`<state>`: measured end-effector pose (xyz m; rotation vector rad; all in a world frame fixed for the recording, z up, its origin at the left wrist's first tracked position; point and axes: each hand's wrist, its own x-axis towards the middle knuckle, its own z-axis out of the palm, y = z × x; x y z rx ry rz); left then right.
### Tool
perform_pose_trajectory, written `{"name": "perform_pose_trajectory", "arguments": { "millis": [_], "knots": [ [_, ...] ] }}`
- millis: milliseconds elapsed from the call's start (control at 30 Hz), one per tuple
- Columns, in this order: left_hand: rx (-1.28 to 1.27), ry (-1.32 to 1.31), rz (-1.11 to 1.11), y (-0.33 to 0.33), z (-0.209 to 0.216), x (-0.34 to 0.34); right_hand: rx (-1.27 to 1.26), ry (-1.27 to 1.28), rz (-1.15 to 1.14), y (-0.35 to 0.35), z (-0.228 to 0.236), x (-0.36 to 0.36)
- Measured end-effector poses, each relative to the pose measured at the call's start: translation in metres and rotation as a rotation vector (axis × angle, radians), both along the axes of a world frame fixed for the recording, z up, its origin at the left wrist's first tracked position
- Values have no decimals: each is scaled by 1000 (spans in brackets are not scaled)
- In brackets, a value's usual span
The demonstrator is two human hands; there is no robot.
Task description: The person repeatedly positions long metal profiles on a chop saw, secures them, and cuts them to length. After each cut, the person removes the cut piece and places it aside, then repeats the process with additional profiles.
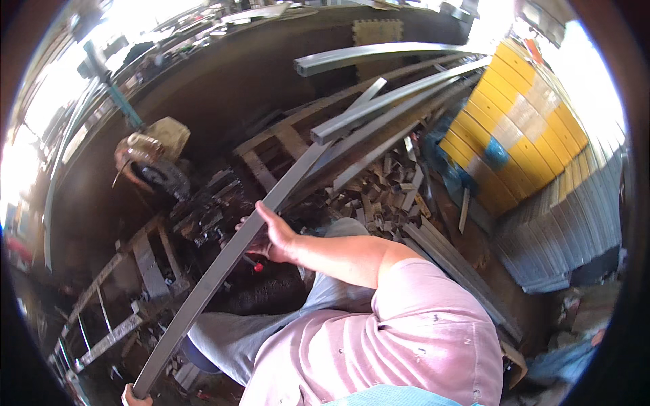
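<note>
A long grey square metal tube runs slantwise across the view in front of my body. My right hand is wrapped round it near the middle, with the thumb on the upper side and the other fingers partly hidden behind. At the lower left, my left hand grips the tube's near end; only part of that hand shows. Beyond, the far part of the tube passes beneath the end of another metal tube. To the left of the held tube stands a cut-off saw with a round blade. A small red knob shows just under my right hand.
Short cut metal pieces lie heaped beyond my legs. Another long tube juts in from the far right. A yellow stack and grey stacked profiles stand at the right. A metal frame is at the left.
</note>
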<state>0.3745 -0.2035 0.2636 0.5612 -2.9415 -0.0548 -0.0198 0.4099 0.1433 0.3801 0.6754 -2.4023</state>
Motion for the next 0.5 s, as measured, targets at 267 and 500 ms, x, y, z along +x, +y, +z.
{"name": "perform_pose_trajectory", "arguments": {
  "millis": [267, 500],
  "knots": [
    [-37, -115, 135, 83, -38, 43, 55, -33, 170, -57, 8, 47],
    [157, -27, 122, 215, -42, -20, 42, -30, 431, -114, 7, 78]
  ]
}}
